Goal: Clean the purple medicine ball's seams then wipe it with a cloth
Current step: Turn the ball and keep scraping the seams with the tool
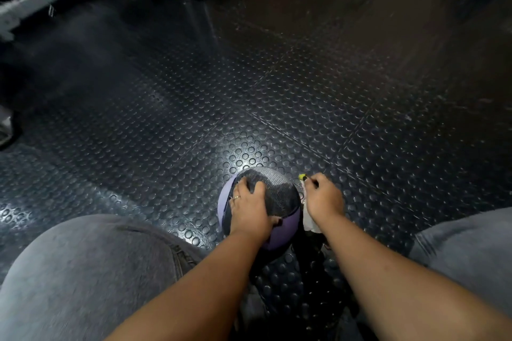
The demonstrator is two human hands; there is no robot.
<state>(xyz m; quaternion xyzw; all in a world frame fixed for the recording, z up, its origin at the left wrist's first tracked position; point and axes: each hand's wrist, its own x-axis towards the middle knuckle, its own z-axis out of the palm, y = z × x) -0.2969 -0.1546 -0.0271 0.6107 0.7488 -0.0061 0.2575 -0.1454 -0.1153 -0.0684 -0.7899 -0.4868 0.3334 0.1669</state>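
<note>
Since the medicine ball [282, 232] sits on the studded rubber floor [166, 119] between our knees [83, 271], we judge it heavy and dense enough to stay put, yet round enough to roll if pushed off-centre; its dark textured panels look grippy and its purple panels smoother. Our left hand [249, 209] lies over the top of it, fingers spread and bent to the curve, thumb across the dark panel, holding it steady; that high, broad hold seems the right one for turning the ball to bring each seam round. Our right hand [322, 196] hovers just beside the ball's right flank, fingers curled and pinching a small tool [302, 176] with a yellow-green tip; it is too blurred for us to tell its kind. Beneath that hand a white cloth [310, 223] lies just beside the ball; it looks soft and light. We count one ball, one tool, one cloth, and two hands at work.
</note>
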